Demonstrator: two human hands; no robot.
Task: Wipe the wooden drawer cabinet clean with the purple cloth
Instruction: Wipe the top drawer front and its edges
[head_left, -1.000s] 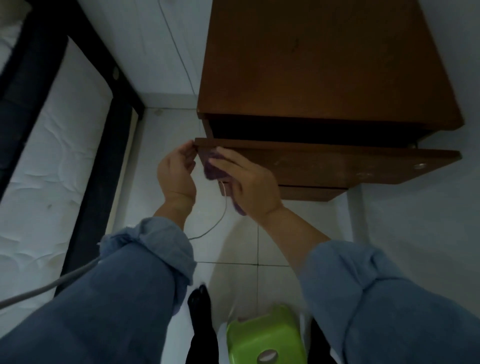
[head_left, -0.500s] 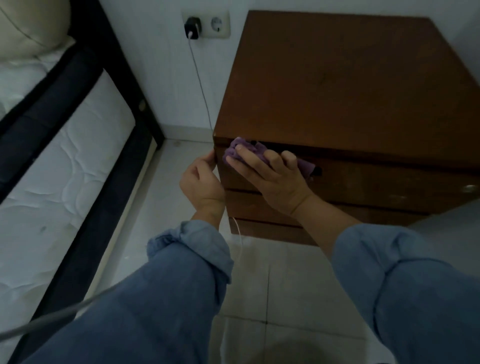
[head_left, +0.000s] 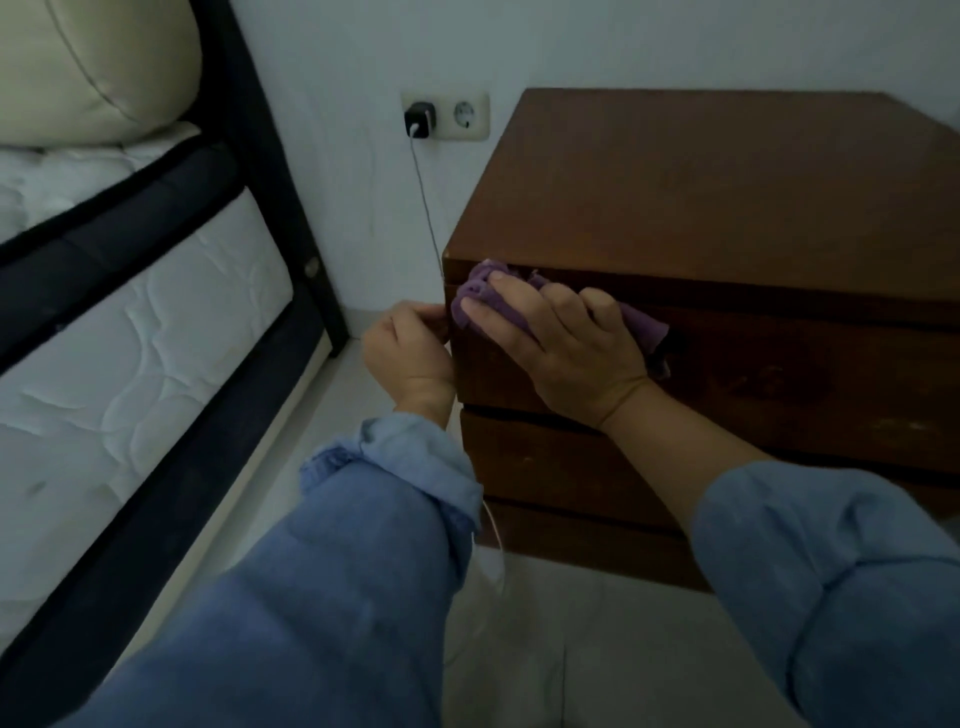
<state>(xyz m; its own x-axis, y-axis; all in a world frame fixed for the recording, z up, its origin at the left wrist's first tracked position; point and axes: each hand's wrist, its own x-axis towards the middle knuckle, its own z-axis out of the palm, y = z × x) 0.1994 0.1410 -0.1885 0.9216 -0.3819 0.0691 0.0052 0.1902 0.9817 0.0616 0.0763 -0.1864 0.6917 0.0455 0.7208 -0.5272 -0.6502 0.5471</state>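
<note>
The dark wooden drawer cabinet stands against the wall on the right, its drawers pushed in. My right hand presses the crumpled purple cloth flat against the top drawer front near its upper left corner; part of the cloth sticks out to the right of my fingers. My left hand rests with curled fingers at the cabinet's left front edge, touching the drawer's side. Both forearms wear rolled blue sleeves.
A bed with a white mattress and black frame fills the left. A wall socket with a black charger sits left of the cabinet; its thin cable hangs down beside the cabinet's left side to the pale tiled floor.
The top drawer, open a second ago, is now shut. My right hand with the cloth moved from the drawer's left end onto its front, and the view tilted up.
</note>
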